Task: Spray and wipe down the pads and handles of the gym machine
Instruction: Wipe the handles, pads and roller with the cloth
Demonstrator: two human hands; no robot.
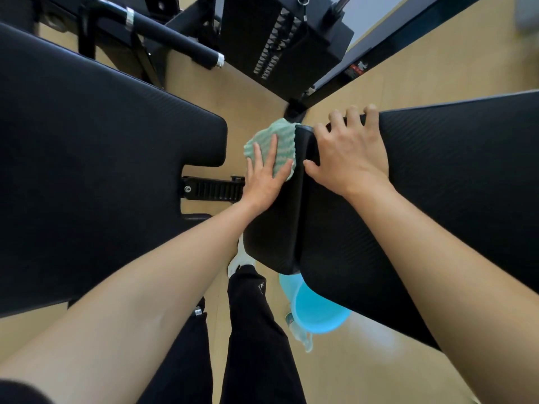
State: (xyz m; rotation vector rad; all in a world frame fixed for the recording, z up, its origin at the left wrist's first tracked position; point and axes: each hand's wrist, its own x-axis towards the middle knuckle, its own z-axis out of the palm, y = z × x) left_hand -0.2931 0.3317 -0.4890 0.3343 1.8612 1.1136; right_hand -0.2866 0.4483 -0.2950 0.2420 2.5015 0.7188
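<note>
- We stand over a tan gym floor [408, 68], with a weight stack [280, 39] at twelve o'clock and a padded bar [175, 36] at eleven.
- The pad [452, 185] being cleaned runs from centre to three o'clock; a second pad [87, 170] fills nine o'clock.
- Our left hand [265, 179] presses a green cloth [280, 141] against the pad's end face, fingers straight and slightly fanned.
- Our right hand [350, 153] lies on the pad's top, fingers spread wide, tips at the far edge.
- A blue bucket [315, 313] sits on the floor at six o'clock.
- Risks, as we judge them:
  - The cloth is only pinned by the palm, so a fast stroke could drop it.
  - A step back could tip the bucket.
  - The bar looks untouched and could be skipped.
</note>
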